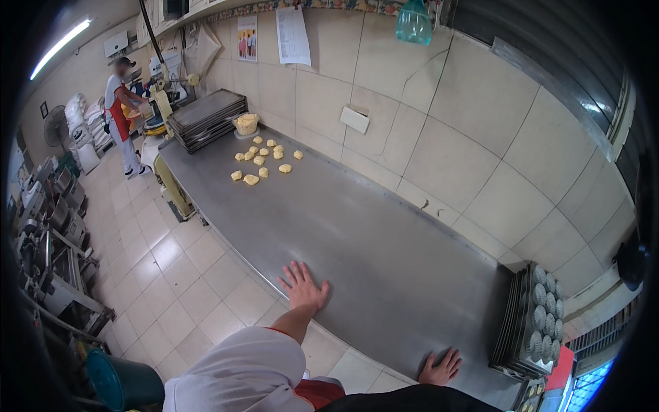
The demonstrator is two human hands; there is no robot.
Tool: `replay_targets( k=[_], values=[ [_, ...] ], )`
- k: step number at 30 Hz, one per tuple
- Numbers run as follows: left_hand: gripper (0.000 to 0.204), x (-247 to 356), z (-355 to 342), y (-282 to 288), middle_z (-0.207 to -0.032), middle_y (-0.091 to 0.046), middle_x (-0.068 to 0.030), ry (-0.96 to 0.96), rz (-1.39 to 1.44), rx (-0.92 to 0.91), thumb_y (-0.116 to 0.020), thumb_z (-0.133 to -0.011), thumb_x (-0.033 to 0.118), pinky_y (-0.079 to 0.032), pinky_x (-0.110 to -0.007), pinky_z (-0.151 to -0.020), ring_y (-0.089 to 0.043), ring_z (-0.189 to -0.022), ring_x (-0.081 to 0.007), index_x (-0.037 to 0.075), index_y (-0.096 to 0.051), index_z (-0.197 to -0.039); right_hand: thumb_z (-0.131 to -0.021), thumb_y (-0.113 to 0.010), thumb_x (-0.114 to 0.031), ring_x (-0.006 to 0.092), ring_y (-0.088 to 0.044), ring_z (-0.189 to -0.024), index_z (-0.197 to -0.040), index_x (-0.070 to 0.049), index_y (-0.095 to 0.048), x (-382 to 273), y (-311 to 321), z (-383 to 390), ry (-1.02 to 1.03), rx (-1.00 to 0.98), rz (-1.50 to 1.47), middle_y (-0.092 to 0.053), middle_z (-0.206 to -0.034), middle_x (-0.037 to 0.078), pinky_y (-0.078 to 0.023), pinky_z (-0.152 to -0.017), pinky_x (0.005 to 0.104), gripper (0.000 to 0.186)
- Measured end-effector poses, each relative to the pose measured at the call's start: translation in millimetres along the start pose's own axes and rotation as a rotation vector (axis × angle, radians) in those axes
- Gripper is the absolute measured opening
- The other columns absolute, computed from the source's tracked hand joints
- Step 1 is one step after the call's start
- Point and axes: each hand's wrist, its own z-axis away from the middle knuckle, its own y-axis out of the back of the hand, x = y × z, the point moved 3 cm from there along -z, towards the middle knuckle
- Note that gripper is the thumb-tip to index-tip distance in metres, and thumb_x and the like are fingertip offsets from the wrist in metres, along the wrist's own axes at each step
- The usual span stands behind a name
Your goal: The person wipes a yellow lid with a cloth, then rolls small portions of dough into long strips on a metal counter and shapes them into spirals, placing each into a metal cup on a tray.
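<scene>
My left hand [304, 288] lies flat at the near edge of a long metal table [357, 240], fingers spread and nothing in it. Farther right, my right hand [441, 368] also rests on the metal near the edge, its fingers apart and holding nothing. Several yellow dough pieces [259, 161] are scattered at the table's far left part, well away from both hands. Behind them, by the wall, a tub [246, 124] is heaped with yellow dough. Nearest to my right hand stands a stack of dark trays [515, 323], with fluted metal molds [542, 319] on its top.
More baking trays [206, 117] are stacked at the table's far left end. Beyond them a person [122, 113] in a red apron works at a machine. A green bucket [123, 381] stands at lower left, below metal equipment [62, 261]. A tiled wall [384, 75] runs behind the table.
</scene>
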Motion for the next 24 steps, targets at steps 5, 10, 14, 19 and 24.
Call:
replay_targets(
  k=[5,10,14,19,24],
  values=[
    [0.101,1.4,0.0,0.5,-0.18,-0.006,-0.0206,0.0,-0.005,-0.002,-0.044,-0.099,0.066,0.002,-0.067,-0.13,0.002,-0.166,-0.044,0.002,-0.014,-0.172,-0.1,-0.06,-0.052,0.0442,-0.025,-0.161,-0.164,-0.01,-0.042,2.6,-2.1,-1.1,0.005,-0.01,0.0,-0.034,-0.174,0.016,-0.02,-0.129,0.0605,0.079],
    [0.102,0.4,-1.1,-2.1,-0.181,-0.007,-0.02,0.004,-0.012,0.008,-0.044,-0.099,0.066,0.001,-0.067,-0.13,0.001,-0.166,-0.0435,0.002,-0.014,-0.172,-0.101,-0.059,-0.052,0.0443,-0.024,-0.161,-0.165,-0.009,-0.041,9.5,-9.8,-4.2,0.011,-0.006,0.012,-0.033,-0.174,0.016,-0.02,-0.129,0.0605,0.079],
    [0.102,0.5,-1.9,-2.8,-0.18,-0.006,-0.0203,0.008,-0.02,-0.004,-0.045,-0.099,0.066,0.001,-0.067,-0.13,0.002,-0.166,-0.0434,0.002,-0.013,-0.172,-0.101,-0.059,-0.053,0.0438,-0.024,-0.161,-0.165,-0.01,-0.04,12.1,-12.5,-4.7,0.01,-0.013,0.001,-0.032,-0.175,0.015,-0.019,-0.129,0.0602,0.08],
    [0.104,0.8,-1.3,-0.5,-0.18,-0.005,-0.0209,0.01,-0.022,-0.013,-0.046,-0.099,0.067,0.001,-0.067,-0.13,0.003,-0.166,-0.0437,0.002,-0.012,-0.172,-0.101,-0.058,-0.054,0.0423,-0.023,-0.162,-0.166,-0.011,-0.039,11.5,-12.3,-5.4,-0.007,-0.034,0.011,-0.031,-0.175,0.013,-0.018,-0.13,0.0596,0.08],
    [0.104,2.5,-1.8,-0.3,-0.18,-0.004,-0.0209,0.008,-0.016,-0.014,-0.047,-0.098,0.067,0.001,-0.067,-0.13,0.003,-0.166,-0.0437,0.002,-0.012,-0.172,-0.101,-0.058,-0.055,0.0419,-0.022,-0.162,-0.166,-0.012,-0.038,13.1,-12.1,-5.8,-0.017,-0.045,0.018,-0.03,-0.176,0.013,-0.017,-0.13,0.0593,0.081]
  ],
)
